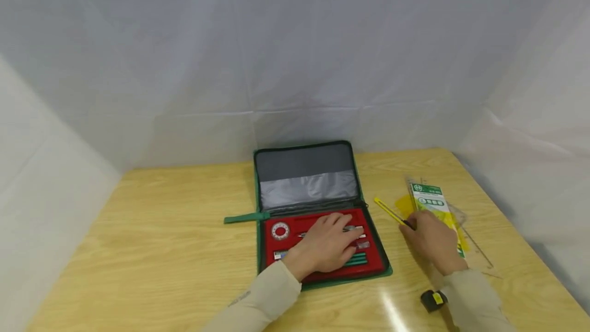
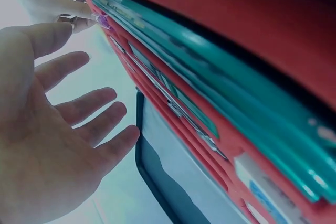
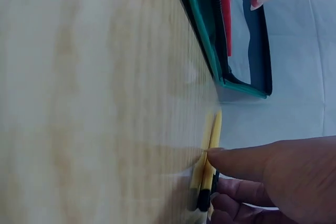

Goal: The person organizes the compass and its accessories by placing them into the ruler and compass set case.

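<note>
Got a black tape measure [image 1: 431,300] nearest, on the table [image 1: 161,234], just beside the right sleeve [image 1: 475,298]. Have left hand [image 1: 326,244] spread wide over the red tray [image 1: 272,245] of an open green case [image 1: 341,281]. Pinching a slim yellow tool [image 1: 389,211] (looks like a cutter) in right hand [image 1: 432,240], right of case. Can see a packet [image 1: 430,200] beyond, then raised lid [image 1: 304,165], white sheet [image 1: 299,65].

wood-grained tabletop [image 1: 184,229], bounded behind and at both sides by pale, creased sheeting [image 1: 276,55]. at right, a green, white and yellow packet [image 1: 430,196], with a transparent drafting piece [image 1: 477,247] projecting beside it; nearer the viewer, a small black object [image 1: 432,300] bearing a yellow label.
</note>
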A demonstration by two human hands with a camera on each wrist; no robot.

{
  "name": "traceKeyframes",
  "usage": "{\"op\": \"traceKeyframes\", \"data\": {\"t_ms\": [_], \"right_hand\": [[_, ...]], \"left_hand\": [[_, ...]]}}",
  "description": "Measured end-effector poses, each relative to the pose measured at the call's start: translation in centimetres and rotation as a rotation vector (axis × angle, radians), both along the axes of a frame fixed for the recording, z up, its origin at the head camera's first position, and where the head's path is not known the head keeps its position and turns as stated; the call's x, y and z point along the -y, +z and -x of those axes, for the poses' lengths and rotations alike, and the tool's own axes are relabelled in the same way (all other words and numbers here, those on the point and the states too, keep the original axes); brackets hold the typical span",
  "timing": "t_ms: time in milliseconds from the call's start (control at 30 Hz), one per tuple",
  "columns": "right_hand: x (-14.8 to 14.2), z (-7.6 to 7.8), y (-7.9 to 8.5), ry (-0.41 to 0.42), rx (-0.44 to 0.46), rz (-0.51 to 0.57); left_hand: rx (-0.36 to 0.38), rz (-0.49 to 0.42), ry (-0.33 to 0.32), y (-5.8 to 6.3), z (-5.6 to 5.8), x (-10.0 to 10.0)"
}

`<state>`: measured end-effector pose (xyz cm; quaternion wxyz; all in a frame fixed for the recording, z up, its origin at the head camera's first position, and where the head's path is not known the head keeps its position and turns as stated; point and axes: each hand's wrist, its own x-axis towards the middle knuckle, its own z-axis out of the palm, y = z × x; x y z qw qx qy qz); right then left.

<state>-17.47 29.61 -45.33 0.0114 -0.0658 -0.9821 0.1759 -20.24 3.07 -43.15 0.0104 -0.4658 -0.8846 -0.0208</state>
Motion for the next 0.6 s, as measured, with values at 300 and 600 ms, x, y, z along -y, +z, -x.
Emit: {"op": "traceKeyframes", "data": {"t_ms": [300,600], "right_hand": [[-0.1,0.6,0.3,-0.002,0.000,-0.029],[0.0,0.5,0.2,0.009,-0.033,-0.041]], "left_hand": [[0.034,-0.008,0.026,-0.1,0.4,0.9],[0.018,-0.087,0.086,0.2,0.8,2.5]]}}
